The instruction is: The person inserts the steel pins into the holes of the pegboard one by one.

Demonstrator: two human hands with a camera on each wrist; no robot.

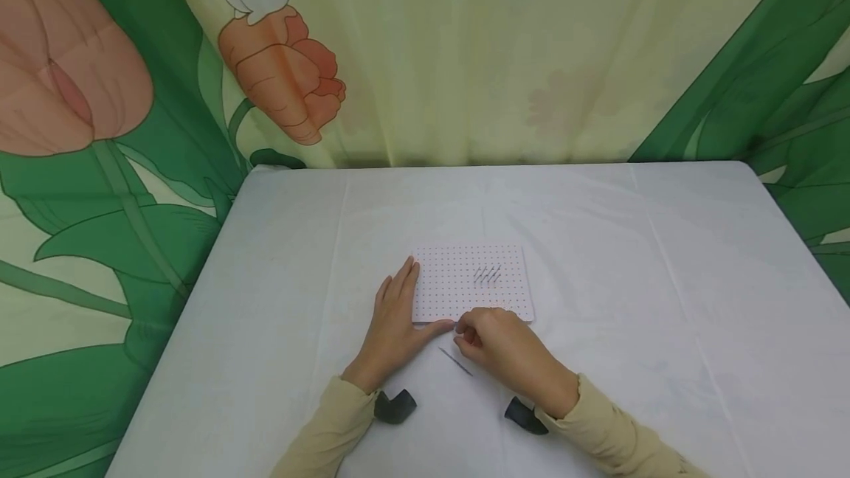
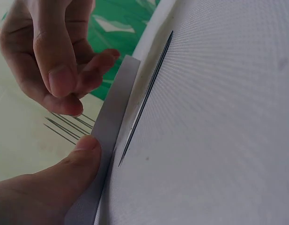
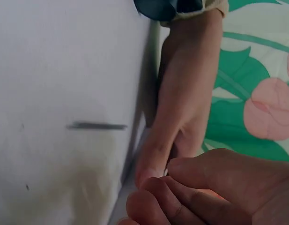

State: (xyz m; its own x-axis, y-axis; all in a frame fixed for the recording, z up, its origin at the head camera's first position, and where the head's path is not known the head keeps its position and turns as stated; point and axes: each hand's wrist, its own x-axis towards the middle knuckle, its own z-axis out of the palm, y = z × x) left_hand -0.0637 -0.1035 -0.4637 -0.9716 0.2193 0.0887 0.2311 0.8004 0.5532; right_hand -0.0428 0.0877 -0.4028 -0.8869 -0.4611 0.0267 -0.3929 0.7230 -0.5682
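A white pegboard (image 1: 465,301) with rows of small holes lies on the table. Several thin metal needles (image 1: 488,274) stand slanted in it, right of its middle. My left hand (image 1: 392,319) rests at the board, fingers along its left edge, thumb (image 2: 88,150) against the near edge. Just off the near edge is my right hand (image 1: 501,349), fingers loosely bent and thumb near the forefinger; I see nothing between them. On the cloth below lie dark, thin needles (image 2: 146,98), close together, apart from both hands; how many is unclear.
White cloth covers the table (image 1: 598,242). Behind it hangs a printed curtain (image 1: 465,57) with a carrot and leaves. Dark straps (image 1: 395,407) sit at both wrists, by the beige sleeves (image 1: 598,426).
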